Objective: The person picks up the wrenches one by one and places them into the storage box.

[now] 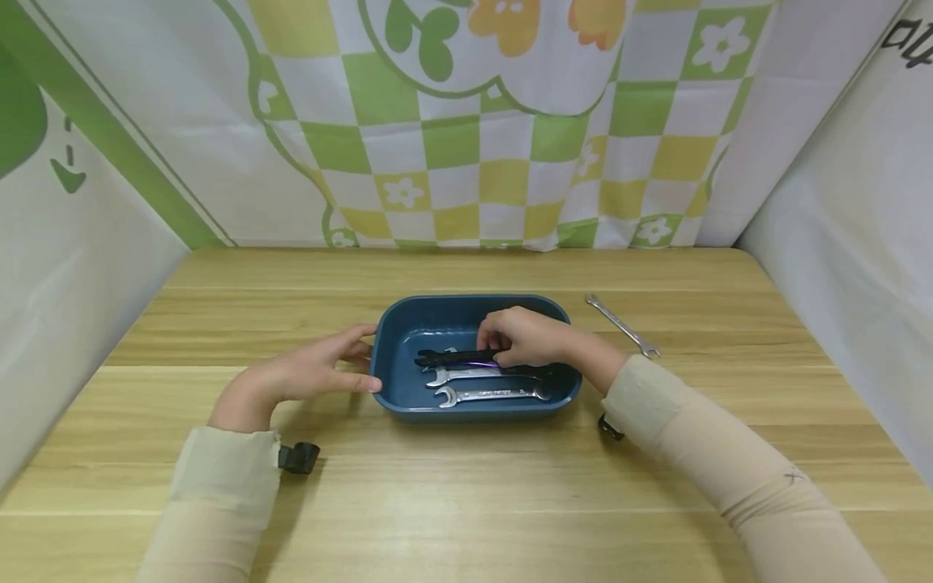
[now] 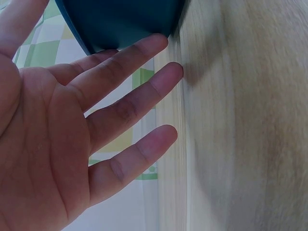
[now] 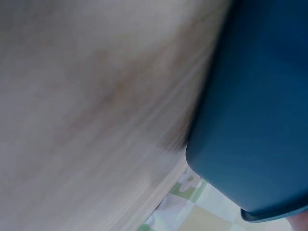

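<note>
A blue plastic bin [image 1: 397, 385] stands on the table with several wrenches lying lengthwise in it. My right hand [image 1: 528, 336] reaches in over its right end and pinches a black open-end wrench [image 1: 445, 357] between thumb and fingers. Beneath and in front of that lie a silver wrench [image 1: 455, 375] and a second silver wrench [image 1: 484, 394]. At the left end, my left hand [image 1: 313, 368] touches the bin's outside, thumb at the rim and fingers spread. The left wrist view shows those fingers [image 2: 122, 106] extended, some of them against the bin.
One more silver wrench [image 1: 622, 325] lies slantwise on the wooden table [image 1: 437, 494], right of the bin. A checkered curtain [image 1: 503, 178] hangs behind the table's back edge. In the right wrist view, the bin's outer wall [image 3: 255, 120] fills the right side.
</note>
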`<move>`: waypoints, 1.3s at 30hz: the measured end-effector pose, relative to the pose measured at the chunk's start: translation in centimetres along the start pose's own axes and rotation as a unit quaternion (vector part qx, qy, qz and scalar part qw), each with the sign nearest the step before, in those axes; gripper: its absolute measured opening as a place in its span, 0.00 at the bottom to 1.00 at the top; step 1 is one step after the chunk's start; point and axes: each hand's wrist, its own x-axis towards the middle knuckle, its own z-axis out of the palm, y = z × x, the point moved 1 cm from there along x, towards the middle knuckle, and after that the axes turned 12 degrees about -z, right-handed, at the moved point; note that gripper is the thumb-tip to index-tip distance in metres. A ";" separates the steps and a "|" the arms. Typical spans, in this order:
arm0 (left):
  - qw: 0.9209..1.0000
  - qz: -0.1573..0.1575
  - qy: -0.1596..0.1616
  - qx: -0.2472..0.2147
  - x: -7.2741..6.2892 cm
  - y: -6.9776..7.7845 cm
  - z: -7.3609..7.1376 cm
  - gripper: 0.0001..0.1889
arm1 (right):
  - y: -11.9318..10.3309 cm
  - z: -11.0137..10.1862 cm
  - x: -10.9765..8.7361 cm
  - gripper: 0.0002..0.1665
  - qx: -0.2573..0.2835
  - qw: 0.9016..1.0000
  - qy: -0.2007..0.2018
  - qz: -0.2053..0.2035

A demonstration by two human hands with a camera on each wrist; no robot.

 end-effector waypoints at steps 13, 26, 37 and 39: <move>1.000 -0.016 0.009 0.007 0.0 0.0 -0.3 0.44 | 0.1 -0.3 0.3 0.11 0.001 1.000 0.000 0.017; 1.000 -0.029 0.006 -0.005 0.1 -0.3 -0.3 0.45 | 0.2 -0.3 0.1 0.13 0.000 1.000 0.012 0.023; 1.000 -0.023 0.005 -0.006 0.1 -0.4 -0.1 0.45 | 0.1 -0.8 -0.7 0.12 0.019 0.999 0.041 0.021; 1.000 -0.025 0.006 -0.005 0.1 -0.4 -0.1 0.44 | 0.0 -1.1 -1.0 0.13 0.019 0.998 0.052 0.007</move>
